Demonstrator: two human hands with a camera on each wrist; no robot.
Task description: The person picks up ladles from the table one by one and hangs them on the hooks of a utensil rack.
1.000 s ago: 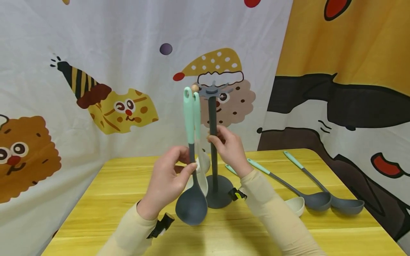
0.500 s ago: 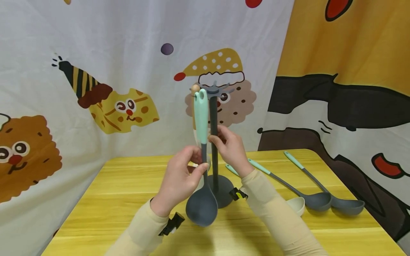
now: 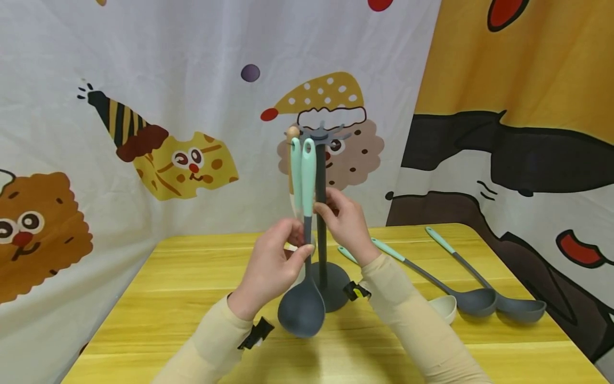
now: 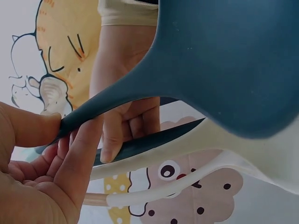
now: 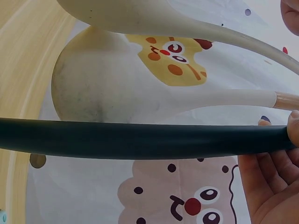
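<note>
My left hand (image 3: pixel 271 266) pinches the thin grey neck of a ladle between thumb and fingers. This dark grey ladle (image 3: pixel 302 312) has a mint handle and stands nearly upright, bowl down, its handle's hole just below the stand's hooks. My right hand (image 3: pixel 347 224) grips the dark post of the utensil stand (image 3: pixel 320 165), with thumb and fingers on either side. On the stand's left hang a cream ladle (image 5: pixel 140 16) with a mint handle and a white, round-bowled utensil (image 5: pixel 98 79) with a wooden handle. In the head view the held ladle partly hides both.
Two dark grey ladles (image 3: pixel 475 303) (image 3: pixel 520 309) with mint handles lie on the wooden table (image 3: pixel 158 298) at the right. A cream ladle (image 3: pixel 445 308) lies beside them, partly behind my right forearm. A cartoon-printed curtain (image 3: pixel 201 64) hangs behind the table.
My left hand has carried the dark grey ladle rightward to the stand, then its handle top has dropped slightly. My right hand has stayed on the post.
</note>
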